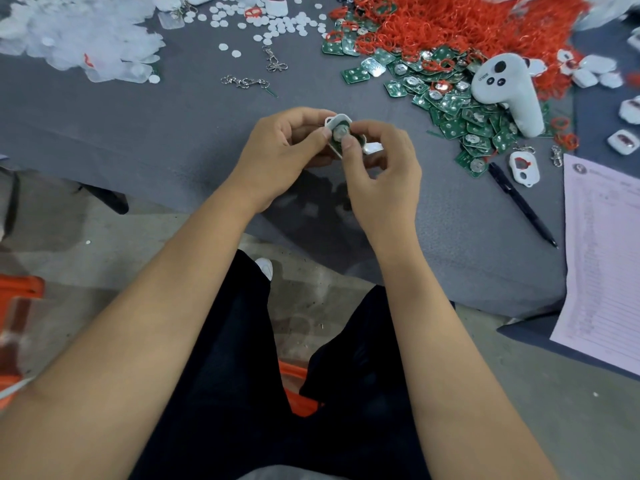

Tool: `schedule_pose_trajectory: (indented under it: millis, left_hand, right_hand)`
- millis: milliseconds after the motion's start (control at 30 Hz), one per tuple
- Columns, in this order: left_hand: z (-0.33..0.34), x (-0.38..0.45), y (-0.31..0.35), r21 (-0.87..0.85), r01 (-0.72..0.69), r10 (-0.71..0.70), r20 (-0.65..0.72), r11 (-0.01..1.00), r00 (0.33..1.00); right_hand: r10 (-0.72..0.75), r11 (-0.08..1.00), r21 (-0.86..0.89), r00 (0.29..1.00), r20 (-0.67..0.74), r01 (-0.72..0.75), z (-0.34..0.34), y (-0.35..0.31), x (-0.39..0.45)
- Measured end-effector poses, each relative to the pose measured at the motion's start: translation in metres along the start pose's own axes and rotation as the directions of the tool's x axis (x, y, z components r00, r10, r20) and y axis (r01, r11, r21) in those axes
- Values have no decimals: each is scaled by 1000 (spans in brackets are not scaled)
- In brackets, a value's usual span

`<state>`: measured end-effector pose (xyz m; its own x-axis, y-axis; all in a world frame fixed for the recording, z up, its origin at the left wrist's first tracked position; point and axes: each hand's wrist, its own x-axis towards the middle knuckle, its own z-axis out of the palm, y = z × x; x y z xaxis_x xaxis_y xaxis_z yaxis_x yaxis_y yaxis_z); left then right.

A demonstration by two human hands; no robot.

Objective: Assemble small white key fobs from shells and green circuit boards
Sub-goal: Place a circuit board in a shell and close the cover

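We see both hands raised just above the grey, cloth-like surface (173, 133), meeting over one small part. The left hand (277, 157) curls its fingers round a white plastic shell (341, 120), rounded at the corners, with its thumb laid along the near edge. The right hand (381, 174) curls in from the other side, its thumb pressing on a green circuit board (335, 142) that sits in the shell; a round silvery disc on the board shows between the two thumbs. A second pale piece (373, 147) peeps out beneath the right fingers, but we cannot tell what it is.

To the far right of the hands lies a loose heap of flat green boards (460, 112), each with shiny metal domes, and behind it a tangled mound of thin red rubber rings (450, 26). A smooth white handheld controller (509, 88) with dark buttons rests on the boards. Near it lie a finished-looking white fob (523, 168) with a red insert, a black pen (523, 206), and a printed paper sheet (602, 265) at the surface's right edge. At far left we see a pile of translucent white shells (79, 32), small white round discs (277, 26) scattered in the middle, and metal key-chain clasps (246, 82).
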<state>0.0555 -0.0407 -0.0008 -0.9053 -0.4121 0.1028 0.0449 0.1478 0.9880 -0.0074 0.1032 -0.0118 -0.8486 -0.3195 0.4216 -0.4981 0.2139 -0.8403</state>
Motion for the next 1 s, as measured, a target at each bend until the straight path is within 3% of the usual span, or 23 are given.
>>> schedule_pose_trajectory:
  millis: [167, 367, 667, 867, 1000]
  left_hand:
    - [-1, 5, -4, -112, 37, -45, -68, 993, 997]
    - [-2, 5, -5, -95, 41, -42, -12, 995, 999]
    - [-4, 5, -6, 49, -13, 9, 72, 999, 997]
    - [-1, 7, -10, 81, -16, 9, 87, 997, 996]
    - [6, 12, -11, 251, -8, 1, 28, 968, 1000]
  right_hand:
    - [179, 976, 115, 981, 76, -187, -5, 1, 7]
    - [218, 962, 145, 970, 110, -232, -7, 2, 9]
    - [260, 937, 184, 945, 196, -296, -12, -2, 13]
    - [391, 848, 230, 856, 337, -478, -15, 4, 24]
    - [453, 840, 182, 844, 288, -512, -5, 3, 25]
